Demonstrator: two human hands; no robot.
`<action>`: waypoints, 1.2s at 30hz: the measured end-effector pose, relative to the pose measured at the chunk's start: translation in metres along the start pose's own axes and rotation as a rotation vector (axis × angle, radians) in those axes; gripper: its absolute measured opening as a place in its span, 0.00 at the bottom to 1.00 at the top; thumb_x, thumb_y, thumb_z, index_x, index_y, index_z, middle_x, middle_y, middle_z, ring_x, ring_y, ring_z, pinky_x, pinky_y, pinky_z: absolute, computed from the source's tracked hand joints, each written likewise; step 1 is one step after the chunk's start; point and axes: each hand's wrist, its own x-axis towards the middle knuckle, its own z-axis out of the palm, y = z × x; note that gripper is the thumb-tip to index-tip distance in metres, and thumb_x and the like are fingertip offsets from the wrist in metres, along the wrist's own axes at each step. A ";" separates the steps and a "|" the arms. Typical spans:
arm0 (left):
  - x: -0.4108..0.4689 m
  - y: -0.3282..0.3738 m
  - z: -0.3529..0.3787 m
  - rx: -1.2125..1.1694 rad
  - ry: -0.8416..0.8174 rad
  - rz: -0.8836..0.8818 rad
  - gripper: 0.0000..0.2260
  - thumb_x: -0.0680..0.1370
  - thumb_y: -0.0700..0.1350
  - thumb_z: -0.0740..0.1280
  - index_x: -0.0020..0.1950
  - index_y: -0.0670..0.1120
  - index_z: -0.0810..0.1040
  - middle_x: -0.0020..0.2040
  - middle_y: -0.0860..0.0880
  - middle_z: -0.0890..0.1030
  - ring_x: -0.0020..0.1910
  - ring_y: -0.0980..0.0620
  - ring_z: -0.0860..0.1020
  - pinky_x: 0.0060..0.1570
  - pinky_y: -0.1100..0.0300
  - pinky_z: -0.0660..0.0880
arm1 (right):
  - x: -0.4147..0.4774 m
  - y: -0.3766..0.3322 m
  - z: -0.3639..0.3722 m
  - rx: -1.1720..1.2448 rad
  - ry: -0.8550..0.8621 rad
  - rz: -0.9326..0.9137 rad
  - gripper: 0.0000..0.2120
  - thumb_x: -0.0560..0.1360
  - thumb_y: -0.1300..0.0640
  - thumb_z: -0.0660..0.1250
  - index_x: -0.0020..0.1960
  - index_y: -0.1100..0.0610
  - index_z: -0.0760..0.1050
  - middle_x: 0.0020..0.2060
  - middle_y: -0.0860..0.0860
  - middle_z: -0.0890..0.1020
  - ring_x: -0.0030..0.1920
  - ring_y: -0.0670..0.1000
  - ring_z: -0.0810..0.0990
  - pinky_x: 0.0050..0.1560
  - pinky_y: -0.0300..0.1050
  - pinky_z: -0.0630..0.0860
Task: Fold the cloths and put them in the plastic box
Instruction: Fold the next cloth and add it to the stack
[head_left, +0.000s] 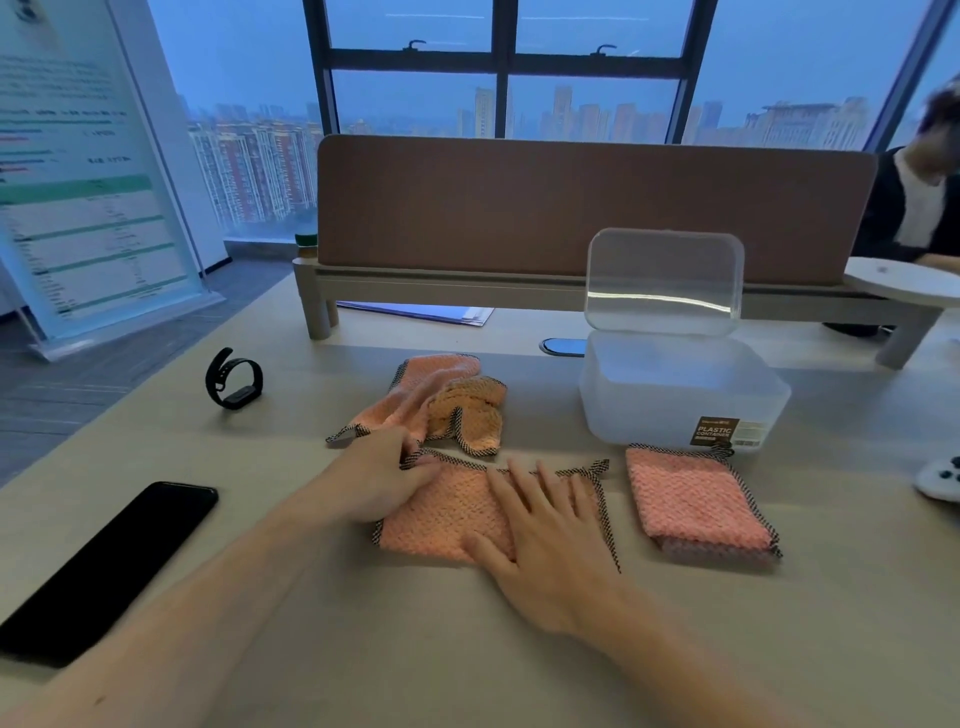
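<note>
Pinch from the left hand at the corner of the orange checked-trim waffle cloth; right hand presses flat (fingers spread).

I'm seeing cloths showing salmon-pink waffle weave, black-and-white checked edging | box looking frosted clear, brown label | phone, watch reading black | desk showing pale beige

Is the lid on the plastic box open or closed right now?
Open. The clear lid stands upright at the back of the plastic box, leaving the top uncovered.
</note>
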 end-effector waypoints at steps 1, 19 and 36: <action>-0.002 0.002 -0.001 -0.044 0.007 -0.016 0.13 0.79 0.57 0.69 0.46 0.49 0.72 0.43 0.54 0.77 0.41 0.56 0.73 0.37 0.61 0.66 | 0.001 0.003 0.003 -0.015 -0.010 0.008 0.42 0.74 0.25 0.36 0.82 0.44 0.43 0.83 0.45 0.46 0.82 0.55 0.40 0.80 0.62 0.38; -0.001 0.065 -0.029 -0.378 0.036 -0.138 0.07 0.81 0.38 0.62 0.56 0.47 0.76 0.51 0.48 0.80 0.49 0.51 0.78 0.45 0.55 0.76 | -0.007 0.029 -0.052 0.658 0.278 0.022 0.23 0.83 0.44 0.58 0.77 0.47 0.65 0.73 0.40 0.69 0.73 0.41 0.67 0.74 0.45 0.65; 0.006 0.138 0.056 -0.203 -0.215 -0.016 0.18 0.78 0.55 0.69 0.64 0.49 0.71 0.37 0.46 0.86 0.24 0.53 0.81 0.26 0.61 0.78 | -0.022 0.076 -0.058 0.626 0.288 0.307 0.10 0.74 0.45 0.73 0.46 0.51 0.80 0.39 0.46 0.85 0.37 0.44 0.84 0.41 0.43 0.81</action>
